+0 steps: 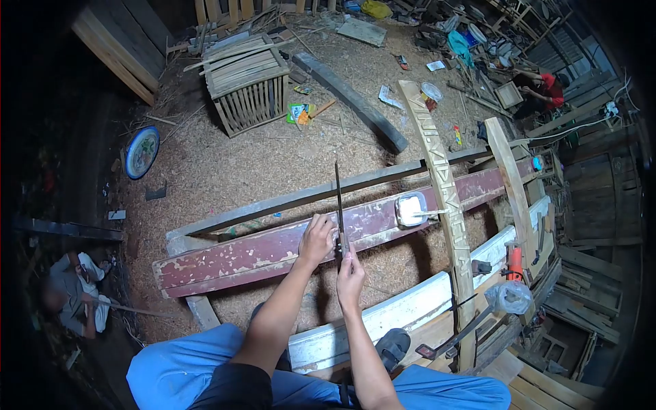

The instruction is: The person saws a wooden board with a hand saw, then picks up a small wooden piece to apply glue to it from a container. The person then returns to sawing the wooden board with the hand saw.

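Observation:
My right hand [350, 277] is closed around the lower end of a long, thin dark blade [339, 198], which points away from me, its tip above the floor. Close beside the blade, my left hand [317, 239] is curled shut with its fingertips near the lower part. What it holds, if anything, is hidden. Both hands are over a long plank with peeling dark-red paint [232, 263]. Further right on that plank stands a clear tub with white contents [411, 208], a thin stick lying across its rim.
A carved wooden board [444, 184] and a plain board [509, 171] cross the plank at right. A white-painted beam [383, 318] lies near my legs. Beyond are a slatted wooden crate [249, 85] and a dark beam [352, 99]. People sit at far left [78, 294] and upper right [547, 92].

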The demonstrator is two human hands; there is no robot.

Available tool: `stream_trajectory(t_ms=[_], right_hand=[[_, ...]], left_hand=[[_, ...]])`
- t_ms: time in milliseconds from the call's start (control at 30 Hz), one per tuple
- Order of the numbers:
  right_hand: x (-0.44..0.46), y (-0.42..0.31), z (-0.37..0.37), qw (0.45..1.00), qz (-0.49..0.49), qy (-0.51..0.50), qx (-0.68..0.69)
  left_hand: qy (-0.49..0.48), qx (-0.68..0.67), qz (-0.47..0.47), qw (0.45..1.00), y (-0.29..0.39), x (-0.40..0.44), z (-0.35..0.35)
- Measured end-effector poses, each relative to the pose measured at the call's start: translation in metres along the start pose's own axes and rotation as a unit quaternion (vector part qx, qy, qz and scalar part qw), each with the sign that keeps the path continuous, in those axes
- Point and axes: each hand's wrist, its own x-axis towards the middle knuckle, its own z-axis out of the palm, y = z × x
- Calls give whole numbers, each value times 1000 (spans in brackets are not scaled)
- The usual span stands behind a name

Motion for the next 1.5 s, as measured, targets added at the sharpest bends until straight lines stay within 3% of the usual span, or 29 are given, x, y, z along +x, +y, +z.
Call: stream_trajectory(t_ms=[67,200,267,300,333,400,433,533,800,1500], right_hand=[[-6,-5,2,1000,31,-2,-2],[-37,-1,-13,1000,-4,18,-10],[-52,-21,-31,993,105,-14,-57],[-60,3,-34,999,31,10,-32],[-64,-3,-38,999,28,9,-35],[-74,-14,-46,992,122,30,-19],[-71,3,-41,998,15,63,-11],[-38,4,-30,998,1,57,-22],[23,1,-14,1000,1,-17,-4],[8,5,-13,999,23,-35,-7]], left_hand=[[24,-15,8,1000,0,1,0],[27,-22,6,999,2,2,-1],[23,-31,13,999,-1,1,0],[25,-31,12,999,0,2,-1],[29,-32,12,999,1,3,-1],[25,-22,0,999,2,3,-2],[23,-22,-4,999,3,2,-2],[7,-39,-3,999,1,1,-5],[7,-41,2,999,1,4,-3],[-9,7,25,1000,-2,0,0]])
